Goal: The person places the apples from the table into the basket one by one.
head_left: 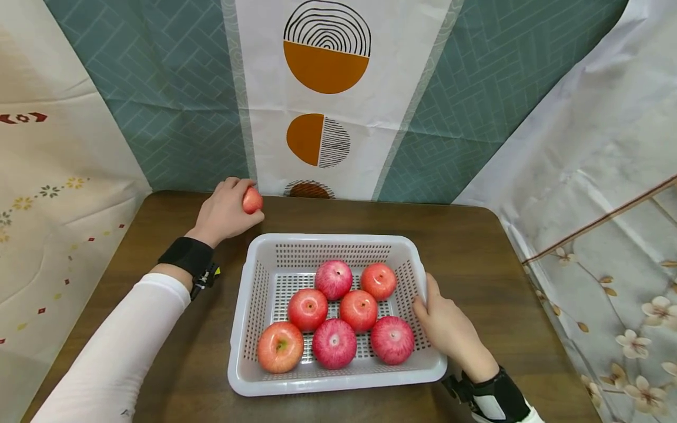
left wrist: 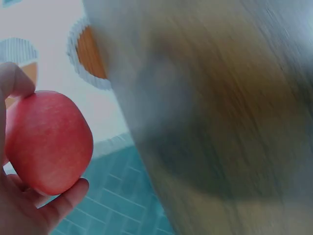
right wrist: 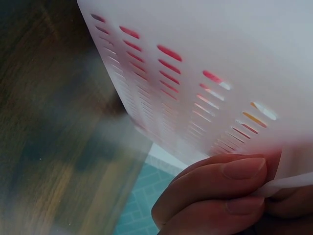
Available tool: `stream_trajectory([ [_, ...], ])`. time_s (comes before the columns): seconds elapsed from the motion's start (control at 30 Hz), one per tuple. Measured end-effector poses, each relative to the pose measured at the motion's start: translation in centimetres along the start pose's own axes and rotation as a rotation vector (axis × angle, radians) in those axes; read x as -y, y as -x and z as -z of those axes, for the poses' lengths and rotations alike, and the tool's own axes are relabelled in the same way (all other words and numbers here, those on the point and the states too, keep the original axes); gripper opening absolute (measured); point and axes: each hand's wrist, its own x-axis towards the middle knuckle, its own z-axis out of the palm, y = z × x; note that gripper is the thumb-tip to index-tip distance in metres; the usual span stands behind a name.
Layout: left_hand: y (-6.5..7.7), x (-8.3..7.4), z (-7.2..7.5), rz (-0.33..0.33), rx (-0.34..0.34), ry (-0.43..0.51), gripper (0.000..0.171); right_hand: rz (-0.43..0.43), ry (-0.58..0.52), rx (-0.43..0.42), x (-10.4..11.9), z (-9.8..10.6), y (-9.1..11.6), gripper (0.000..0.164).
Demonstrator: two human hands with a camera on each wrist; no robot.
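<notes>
My left hand (head_left: 228, 210) grips a red apple (head_left: 252, 200) over the back left of the table. In the left wrist view the fingers and thumb wrap the left side of this apple (left wrist: 51, 142). A white perforated plastic basket (head_left: 338, 239) stands mid-table, holding several red and pink apples (head_left: 358, 310). At its right side, my right hand (head_left: 446, 326) pinches the rim, thumb on the inner side. The right wrist view shows the curled fingers (right wrist: 210, 196) under the rim, beside the slotted basket wall (right wrist: 195, 49).
The brown wooden table (head_left: 486, 258) ends at the back against a green and white patterned cloth (head_left: 180, 106). Pale printed cloths hang on the left (head_left: 63, 194) and on the right (head_left: 597, 194).
</notes>
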Motion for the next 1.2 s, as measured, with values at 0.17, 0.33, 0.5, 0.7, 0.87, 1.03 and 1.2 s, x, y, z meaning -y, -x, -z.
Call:
stream_trajectory([
  [0.17, 0.5, -2.0, 0.9, -0.047, -0.064, 0.09, 0.072, -0.002, -0.001, -0.004, 0.0, 0.2, 0.1, 0.072],
  [0.33, 1.9, -4.2, 1.9, -0.143, -0.083, 0.171, 0.071, 0.001, -0.014, -0.005, 0.0, 0.2, 0.0, 0.071],
  [0.5, 3.1, -6.1, 2.3, -0.239, -0.066, 0.178, 0.068, 0.0, -0.015, -0.006, 0.0, 0.2, -0.1, 0.071],
  [0.7, 4.3, -7.5, 2.5, -0.339, 0.0, 0.175, 0.063, -0.01, -0.006, -0.005, 0.0, 0.2, 0.1, 0.072],
  [0.87, 5.8, -8.0, 2.7, -0.454, 0.125, 0.237, 0.064, -0.011, -0.008, -0.002, 0.0, 0.0, 0.4, 0.073],
  [1.03, 7.0, -8.2, 2.8, -0.533, 0.242, 0.264, 0.06, -0.011, -0.031, 0.0, 0.0, -0.1, 0.4, 0.073],
  [1.2, 7.4, -8.2, 2.6, -0.525, 0.328, 0.254, 0.058, -0.004, -0.038, -0.003, 0.0, -0.2, 0.4, 0.072],
])
